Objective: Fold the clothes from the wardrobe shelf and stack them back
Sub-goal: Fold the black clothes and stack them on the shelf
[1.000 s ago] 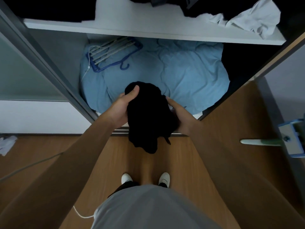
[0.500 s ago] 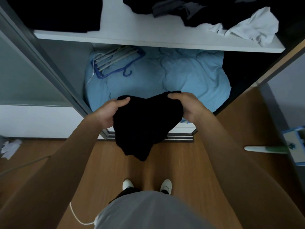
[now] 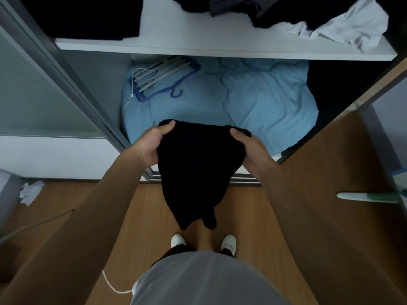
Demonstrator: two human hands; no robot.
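Note:
A black garment [image 3: 195, 170] hangs in front of me, below the white wardrobe shelf [image 3: 220, 49]. My left hand [image 3: 152, 146] grips its upper left corner with the thumb on top. At its upper right corner my right hand [image 3: 250, 146] holds it the same way. The cloth droops to a point above my shoes. On the shelf lie a dark folded pile [image 3: 88, 16] at the left, a heap of dark unfolded clothes [image 3: 264, 7] and a crumpled white garment [image 3: 348, 27] at the right.
A light blue duvet [image 3: 253, 102] fills the compartment under the shelf, with blue and white hangers [image 3: 160, 78] on it. A grey sliding door [image 3: 33, 89] stands at the left. A mop handle [image 3: 367, 197] lies on the wooden floor at the right, a white cable [image 3: 112, 285] by my feet.
My hands have moved apart from the bunched garment to its top corners and spread it wider. It now hangs longer and flatter in front of me.

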